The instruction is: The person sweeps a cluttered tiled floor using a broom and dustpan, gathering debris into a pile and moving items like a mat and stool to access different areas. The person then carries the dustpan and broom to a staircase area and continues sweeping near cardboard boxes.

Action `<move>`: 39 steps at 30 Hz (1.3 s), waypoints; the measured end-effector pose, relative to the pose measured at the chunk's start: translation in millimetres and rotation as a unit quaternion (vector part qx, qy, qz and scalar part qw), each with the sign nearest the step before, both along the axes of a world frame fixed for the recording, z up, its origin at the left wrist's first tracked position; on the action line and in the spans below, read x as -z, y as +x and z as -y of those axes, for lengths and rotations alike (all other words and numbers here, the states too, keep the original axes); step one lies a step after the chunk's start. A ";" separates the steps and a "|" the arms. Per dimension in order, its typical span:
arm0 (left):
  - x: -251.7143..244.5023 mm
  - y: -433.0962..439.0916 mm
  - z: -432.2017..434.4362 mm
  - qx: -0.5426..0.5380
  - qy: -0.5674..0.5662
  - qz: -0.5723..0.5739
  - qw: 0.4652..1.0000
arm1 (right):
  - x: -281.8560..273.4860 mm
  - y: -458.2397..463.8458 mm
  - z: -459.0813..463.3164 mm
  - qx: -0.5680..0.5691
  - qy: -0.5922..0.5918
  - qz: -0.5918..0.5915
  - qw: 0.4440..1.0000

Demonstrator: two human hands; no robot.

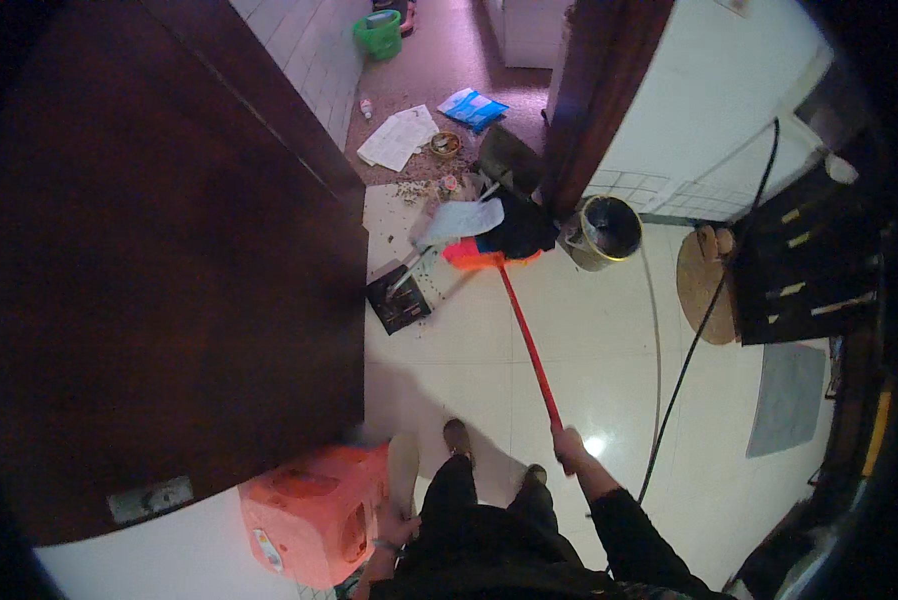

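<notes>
My right hand (569,448) grips the red handle (528,337) of a broom near its upper end. The broom's orange-red head (473,255) is on the tiled floor, against a black cloth or bag (522,225) and a crumpled whitish sheet (464,220). Left of the head lies a black dustpan (398,298) with a pale handle. Small debris (411,193) is scattered by the doorway. My left hand (396,529) is low beside a red plastic stool (310,510), at the lower end of a pale beige flat piece (402,469); blur hides whether it holds this.
A dark wooden door (194,262) stands on the left. Papers (400,137), a small bowl (445,144), a blue packet (473,109) and a dark scoop-like piece (509,157) lie around the threshold. A bucket (610,229) and black cable (708,315) are to the right.
</notes>
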State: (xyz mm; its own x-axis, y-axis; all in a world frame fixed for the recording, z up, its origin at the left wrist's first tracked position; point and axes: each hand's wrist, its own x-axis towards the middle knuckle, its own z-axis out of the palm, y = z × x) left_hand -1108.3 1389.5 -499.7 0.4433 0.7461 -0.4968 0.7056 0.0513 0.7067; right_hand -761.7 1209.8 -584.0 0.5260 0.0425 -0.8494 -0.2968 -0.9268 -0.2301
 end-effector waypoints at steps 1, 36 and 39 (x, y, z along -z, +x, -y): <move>4.3 -9.9 -1.5 -0.080 -0.138 -0.025 0.987 | 5.3 26.5 -33.7 0.034 0.044 -0.059 0.997; 47.0 -60.7 19.9 -0.055 -0.082 -0.006 0.995 | -114.7 -204.9 164.8 -0.121 0.079 -0.119 0.982; 33.2 -70.9 -9.7 -0.077 -0.152 -0.010 0.985 | -73.7 -232.0 45.7 -0.052 0.142 -0.084 0.985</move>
